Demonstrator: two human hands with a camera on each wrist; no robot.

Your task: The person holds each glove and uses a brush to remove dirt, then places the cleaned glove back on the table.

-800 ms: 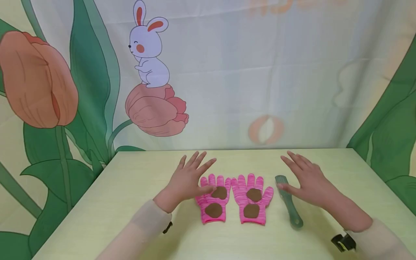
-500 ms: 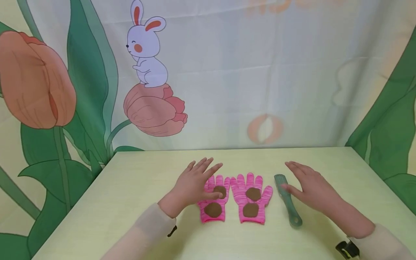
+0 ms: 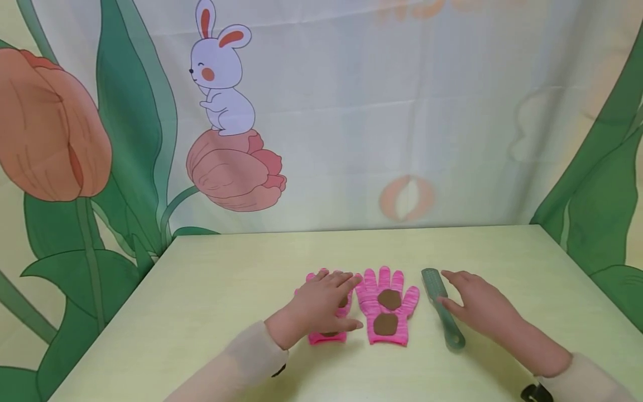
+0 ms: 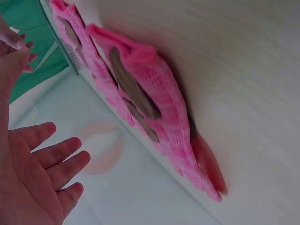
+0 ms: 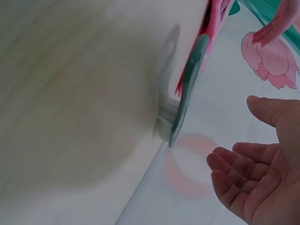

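Two pink knitted gloves with brown patches lie side by side, fingers pointing away from me. Over the left glove [image 3: 316, 338] hovers my left hand [image 3: 321, 304], hiding much of it. The left wrist view shows a gap between this hand's spread fingers [image 4: 61, 159] and the left glove [image 4: 166, 89]. To the right of the right glove [image 3: 378, 312] lies a green brush [image 3: 446, 315], bristles down on the table. My right hand [image 3: 482, 306] is in the air just right of it, fingers slightly bent; in the right wrist view it holds nothing and is apart from the brush [image 5: 190, 79].
All of these things rest on a pale yellow table [image 3: 221, 279]. Behind its far edge hangs a light curtain [image 3: 341, 139] printed with tulips, leaves and a rabbit. Dark wrist straps [image 3: 536, 392] show at the sleeves.
My left hand has moved right and toward me, lowering over the left glove. The right hand has dropped slightly beside the brush, its fingers bending more. Gloves and brush stay in place.
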